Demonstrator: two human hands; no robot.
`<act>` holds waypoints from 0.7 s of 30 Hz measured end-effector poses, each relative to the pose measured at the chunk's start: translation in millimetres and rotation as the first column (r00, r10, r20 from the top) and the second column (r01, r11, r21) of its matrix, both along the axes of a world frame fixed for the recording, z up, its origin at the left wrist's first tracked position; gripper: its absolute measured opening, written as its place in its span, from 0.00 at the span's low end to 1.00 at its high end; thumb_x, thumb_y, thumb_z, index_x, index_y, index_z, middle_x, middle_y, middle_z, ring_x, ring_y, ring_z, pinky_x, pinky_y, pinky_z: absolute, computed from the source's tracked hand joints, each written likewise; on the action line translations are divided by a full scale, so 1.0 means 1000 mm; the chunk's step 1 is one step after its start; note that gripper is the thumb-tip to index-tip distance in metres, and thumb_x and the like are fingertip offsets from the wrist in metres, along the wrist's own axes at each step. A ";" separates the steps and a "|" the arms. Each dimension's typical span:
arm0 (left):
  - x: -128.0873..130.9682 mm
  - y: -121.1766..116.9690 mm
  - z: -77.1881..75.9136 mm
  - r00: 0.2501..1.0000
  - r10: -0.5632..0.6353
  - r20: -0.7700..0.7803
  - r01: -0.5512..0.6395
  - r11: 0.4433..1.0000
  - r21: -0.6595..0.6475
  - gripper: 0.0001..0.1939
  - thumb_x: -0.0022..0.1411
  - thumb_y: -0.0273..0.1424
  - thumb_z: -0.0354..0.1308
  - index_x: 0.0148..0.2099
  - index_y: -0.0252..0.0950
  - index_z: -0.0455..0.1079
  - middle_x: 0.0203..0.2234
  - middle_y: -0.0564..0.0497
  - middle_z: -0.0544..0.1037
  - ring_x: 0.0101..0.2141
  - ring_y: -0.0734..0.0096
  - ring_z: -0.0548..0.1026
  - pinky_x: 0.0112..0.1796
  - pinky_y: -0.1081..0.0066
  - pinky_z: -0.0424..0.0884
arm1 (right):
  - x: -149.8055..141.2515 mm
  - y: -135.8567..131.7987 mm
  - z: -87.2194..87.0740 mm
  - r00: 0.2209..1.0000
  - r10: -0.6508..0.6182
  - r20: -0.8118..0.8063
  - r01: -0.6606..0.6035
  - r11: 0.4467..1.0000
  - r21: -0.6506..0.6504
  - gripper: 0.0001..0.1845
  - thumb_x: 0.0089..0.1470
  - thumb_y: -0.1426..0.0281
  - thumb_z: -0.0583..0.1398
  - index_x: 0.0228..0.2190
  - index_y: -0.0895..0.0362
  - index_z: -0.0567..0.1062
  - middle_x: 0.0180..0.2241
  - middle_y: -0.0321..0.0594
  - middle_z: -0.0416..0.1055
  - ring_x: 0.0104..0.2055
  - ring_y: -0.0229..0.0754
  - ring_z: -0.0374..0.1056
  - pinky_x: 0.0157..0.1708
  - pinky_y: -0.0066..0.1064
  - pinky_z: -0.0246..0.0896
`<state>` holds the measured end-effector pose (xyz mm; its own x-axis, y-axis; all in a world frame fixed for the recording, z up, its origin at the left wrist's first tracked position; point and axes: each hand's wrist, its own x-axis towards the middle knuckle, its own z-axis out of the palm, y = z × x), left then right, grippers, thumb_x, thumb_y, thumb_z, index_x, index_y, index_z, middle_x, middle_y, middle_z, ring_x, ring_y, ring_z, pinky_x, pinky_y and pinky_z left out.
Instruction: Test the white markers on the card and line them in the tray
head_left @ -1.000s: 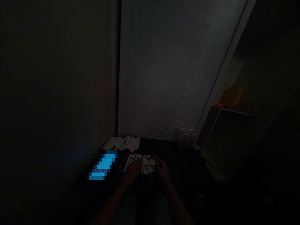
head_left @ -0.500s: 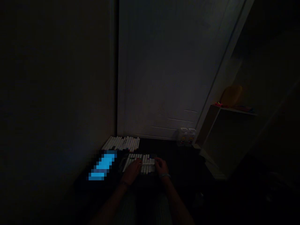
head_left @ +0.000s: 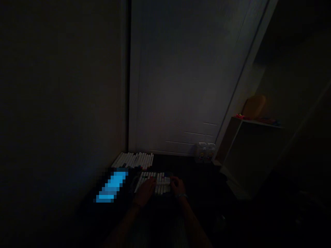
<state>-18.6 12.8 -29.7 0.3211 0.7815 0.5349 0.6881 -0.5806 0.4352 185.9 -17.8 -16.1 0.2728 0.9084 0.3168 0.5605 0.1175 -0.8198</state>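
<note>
Between my two hands a white marker pen (head_left: 162, 183) lies crosswise over a row of white markers (head_left: 158, 189). My left hand (head_left: 146, 189) pinches its left end, and my right hand (head_left: 178, 186) has its fingers closed at the right end. The row beneath sits side by side in what looks like a clear case, some pens showing coloured bands. Part of this row is covered by my left hand. The dim light hides fine detail.
Behind to the left lies a second row of white markers (head_left: 134, 159). A glowing blurred blue screen (head_left: 112, 186) rests at the left. Two clear plastic cases (head_left: 205, 152) stand by the pale panel at the back. On the right is a shelf unit (head_left: 234, 132) with an orange object (head_left: 254, 106) on top.
Both hands stay over the row with the marker held crosswise, almost still. The view has shifted slightly, and the scene's brightness varies a little.
</note>
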 end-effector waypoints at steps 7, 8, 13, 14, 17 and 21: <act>0.000 -0.005 0.003 1.000 -0.002 0.006 0.002 1.000 0.023 0.15 0.62 0.34 0.41 0.46 0.37 0.65 0.44 0.48 0.71 0.46 0.68 0.68 0.49 0.65 0.63 | 0.002 0.003 -0.005 1.000 0.008 0.021 -0.008 1.000 0.028 0.14 0.48 0.65 0.54 0.36 0.51 0.75 0.32 0.37 0.70 0.35 0.40 0.66 0.36 0.27 0.59; 0.001 -0.006 0.005 1.000 0.002 0.006 -0.002 1.000 0.024 0.15 0.62 0.34 0.40 0.45 0.37 0.65 0.43 0.48 0.72 0.45 0.68 0.68 0.48 0.64 0.63 | 0.002 0.002 -0.003 0.999 0.023 0.025 -0.023 1.000 0.018 0.14 0.48 0.65 0.54 0.35 0.51 0.75 0.32 0.37 0.69 0.35 0.40 0.66 0.36 0.28 0.59; 0.004 -0.009 0.012 1.000 0.018 -0.018 -0.018 1.000 0.002 0.16 0.62 0.34 0.41 0.43 0.36 0.66 0.42 0.46 0.72 0.44 0.66 0.68 0.47 0.63 0.63 | 0.002 -0.004 0.005 1.000 0.020 0.017 -0.019 1.000 -0.022 0.14 0.49 0.63 0.54 0.35 0.51 0.75 0.33 0.37 0.68 0.37 0.40 0.65 0.38 0.28 0.58; 0.004 -0.009 0.012 1.000 0.015 -0.021 -0.015 1.000 -0.002 0.15 0.62 0.34 0.41 0.44 0.36 0.66 0.42 0.46 0.72 0.44 0.66 0.68 0.47 0.63 0.63 | 0.002 -0.004 0.005 1.000 0.019 0.017 -0.018 0.999 -0.027 0.14 0.49 0.64 0.54 0.35 0.51 0.75 0.33 0.37 0.68 0.38 0.40 0.65 0.39 0.28 0.58; 0.003 -0.010 0.012 1.000 0.012 -0.008 -0.012 1.000 -0.003 0.16 0.62 0.34 0.40 0.45 0.36 0.66 0.43 0.47 0.72 0.46 0.67 0.68 0.48 0.64 0.63 | 0.002 -0.005 0.006 1.000 0.020 0.015 -0.020 1.000 -0.024 0.13 0.49 0.64 0.54 0.35 0.51 0.76 0.33 0.37 0.68 0.37 0.39 0.65 0.39 0.28 0.58; 0.000 -0.006 0.004 1.000 0.006 -0.002 -0.006 1.000 -0.001 0.15 0.62 0.34 0.41 0.45 0.38 0.66 0.44 0.48 0.72 0.46 0.68 0.68 0.49 0.66 0.63 | 0.002 -0.001 -0.002 1.000 0.017 0.004 -0.017 1.000 0.019 0.13 0.48 0.65 0.54 0.34 0.51 0.76 0.33 0.39 0.69 0.37 0.41 0.66 0.38 0.28 0.59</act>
